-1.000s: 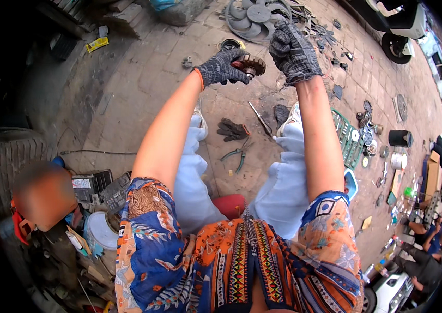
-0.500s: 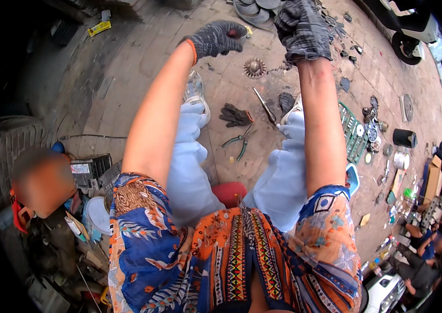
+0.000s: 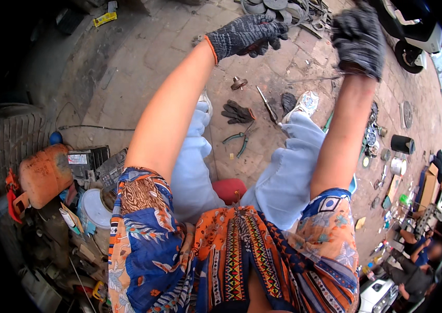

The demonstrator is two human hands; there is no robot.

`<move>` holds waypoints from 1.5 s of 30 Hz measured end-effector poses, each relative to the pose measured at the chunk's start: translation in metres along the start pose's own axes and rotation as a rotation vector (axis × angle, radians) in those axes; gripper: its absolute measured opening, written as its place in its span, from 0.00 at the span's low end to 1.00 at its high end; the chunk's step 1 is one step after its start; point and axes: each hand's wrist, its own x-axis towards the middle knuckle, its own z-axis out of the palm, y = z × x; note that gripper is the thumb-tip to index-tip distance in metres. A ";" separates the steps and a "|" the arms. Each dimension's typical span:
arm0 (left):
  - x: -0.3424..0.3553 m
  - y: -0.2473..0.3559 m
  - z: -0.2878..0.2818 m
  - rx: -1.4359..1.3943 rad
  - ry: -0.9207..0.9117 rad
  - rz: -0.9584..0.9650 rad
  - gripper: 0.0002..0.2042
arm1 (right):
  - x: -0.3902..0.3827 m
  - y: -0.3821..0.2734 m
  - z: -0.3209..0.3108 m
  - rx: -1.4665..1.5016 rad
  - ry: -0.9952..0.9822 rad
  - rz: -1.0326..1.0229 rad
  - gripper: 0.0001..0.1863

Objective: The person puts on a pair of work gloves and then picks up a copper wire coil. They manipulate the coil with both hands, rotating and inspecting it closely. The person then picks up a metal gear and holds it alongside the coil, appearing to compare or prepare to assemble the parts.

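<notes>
Grey-black knit gloves cover both my hands. My left hand (image 3: 247, 37) is held out at the upper middle, fingers reaching rightward and loosely apart; nothing shows clearly in it, though its palm is mostly hidden. At the upper right, my right hand (image 3: 359, 44) is curled into a fist, somewhat blurred, and what it grips is hidden. A thin, smeared dark strand (image 3: 315, 79) runs leftward from near my right wrist. Below my left hand, a small toothed metal part (image 3: 239, 83) sits on the paving, tilted on its side.
Between my feet lie a loose glove (image 3: 237, 112), pliers (image 3: 239, 138) and a screwdriver-like tool (image 3: 267, 104). Rubber strips (image 3: 278, 8) lie beyond. Metal parts, a black cylinder (image 3: 403, 144) and a motorbike wheel (image 3: 409, 56) are at right. A battery (image 3: 86, 161) and an orange container (image 3: 46, 175) stand left.
Both hands have moved to the right and apart. My left fingers have straightened from a curl. The toothed part has tipped from flat onto its side and shifted slightly left.
</notes>
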 end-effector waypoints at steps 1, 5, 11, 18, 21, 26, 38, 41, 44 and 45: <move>0.008 -0.003 -0.002 0.015 -0.006 -0.011 0.16 | -0.005 -0.021 -0.009 -0.042 0.103 -0.013 0.09; 0.012 -0.008 0.002 0.300 0.247 0.051 0.18 | -0.017 -0.014 0.051 -0.288 0.800 -0.155 0.13; 0.004 0.048 0.010 -0.037 0.394 0.230 0.06 | -0.015 -0.062 -0.016 0.253 0.003 -0.038 0.19; -0.034 0.080 0.024 0.015 0.365 0.476 0.10 | -0.024 -0.068 0.000 0.302 -0.035 -0.100 0.18; -0.036 0.087 0.035 -0.103 0.368 0.550 0.09 | -0.028 -0.070 0.003 0.288 -0.031 -0.125 0.17; -0.045 0.083 0.031 -0.129 0.364 0.362 0.07 | -0.032 -0.059 0.014 0.328 -0.088 -0.101 0.17; -0.018 0.029 -0.010 -1.007 0.055 0.225 0.19 | -0.040 -0.016 0.014 0.219 0.293 -0.051 0.12; -0.044 0.047 0.019 -0.957 0.073 0.389 0.16 | -0.049 0.023 0.034 0.075 0.425 0.049 0.07; -0.046 0.042 0.021 -1.003 -0.093 0.465 0.13 | -0.074 0.040 0.057 -0.304 0.338 0.260 0.10; -0.045 0.044 0.026 -0.975 -0.023 0.434 0.15 | -0.079 0.045 0.057 -0.368 0.271 0.276 0.10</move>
